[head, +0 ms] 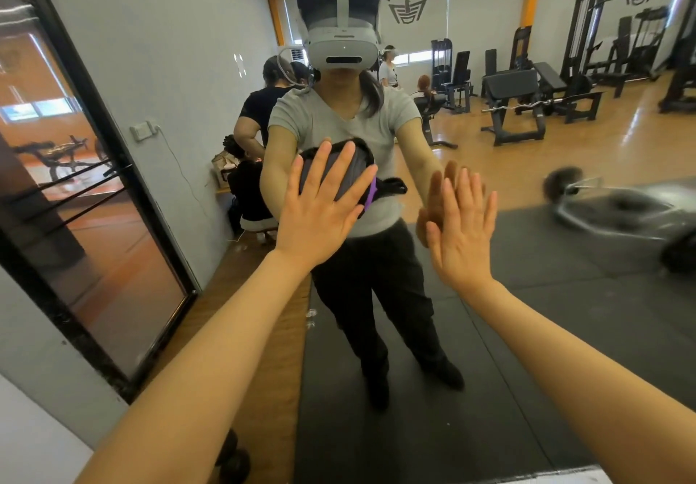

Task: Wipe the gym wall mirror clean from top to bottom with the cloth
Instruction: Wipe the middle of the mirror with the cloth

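While both hands are spread flat, left hand [320,216] on cloth [341,171], pressure kept even against mirror [565,257]; right hand [461,235] empty.

Both flat hands [320,205] meet the mirror [565,257]; black frame [113,167] left.

left hand [320,208] flat, right hand [461,227] flat, arms outstretched

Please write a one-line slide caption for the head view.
Left hand presses a dark cloth on the mirror; right hand open.
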